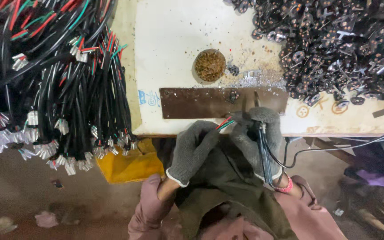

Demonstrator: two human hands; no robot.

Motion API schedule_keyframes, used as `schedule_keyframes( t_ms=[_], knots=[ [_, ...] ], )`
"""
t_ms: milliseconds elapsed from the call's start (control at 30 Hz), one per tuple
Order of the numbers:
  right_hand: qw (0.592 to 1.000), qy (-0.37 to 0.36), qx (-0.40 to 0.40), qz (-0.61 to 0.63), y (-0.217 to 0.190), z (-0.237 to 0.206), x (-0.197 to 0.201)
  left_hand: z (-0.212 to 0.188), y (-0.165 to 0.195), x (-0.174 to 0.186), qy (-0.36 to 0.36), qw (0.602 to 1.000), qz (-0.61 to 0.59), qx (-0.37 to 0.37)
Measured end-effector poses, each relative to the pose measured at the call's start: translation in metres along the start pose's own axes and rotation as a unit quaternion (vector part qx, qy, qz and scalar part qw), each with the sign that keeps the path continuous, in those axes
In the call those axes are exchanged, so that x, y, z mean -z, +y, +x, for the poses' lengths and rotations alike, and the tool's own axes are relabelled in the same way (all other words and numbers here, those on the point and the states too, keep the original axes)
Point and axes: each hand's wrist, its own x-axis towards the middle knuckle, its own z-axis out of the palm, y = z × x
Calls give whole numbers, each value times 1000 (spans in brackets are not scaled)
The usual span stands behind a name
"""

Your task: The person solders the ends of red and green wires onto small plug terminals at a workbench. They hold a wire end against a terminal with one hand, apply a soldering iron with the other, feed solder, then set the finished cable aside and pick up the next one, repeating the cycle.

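Note:
Both my hands wear grey knit gloves at the near edge of a white bench top (174, 40). My left hand (192, 149) pinches a thin cable whose red, green and white wire ends (224, 123) stick out toward the right hand. My right hand (259, 133) grips a dark pen-shaped soldering tool, its tip (256, 98) pointing away over a brown metal plate (192, 103). The tool's black cord (334, 149) runs off to the right. A small round part (233, 95) lies on the plate near the tip.
A big bundle of black cables with red and green wires and white connectors (63, 89) hangs at the left. A heap of small dark round parts (334, 44) fills the back right. A round tin of brownish wool (210, 65) sits behind the plate. Below is a yellow box (130, 166).

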Motion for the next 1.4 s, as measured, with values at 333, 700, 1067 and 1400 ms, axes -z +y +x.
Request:
schedule_keyframes(
  t_ms=[333, 700, 1067, 1400],
  knots=[
    [985, 6, 89, -147, 3, 9, -7, 7, 10, -6, 72, 992, 20, -102],
    [988, -113, 47, -92, 8, 11, 1, 4, 8, -5, 67, 980, 75, -171],
    [959, -83, -190, 192, 38, 7, 16, 11, 1, 1, -76, 997, 32, 3],
    [991, -100, 68, -64, 8, 22, 2, 9, -3, -4, 2, 987, 101, -129]
  ],
)
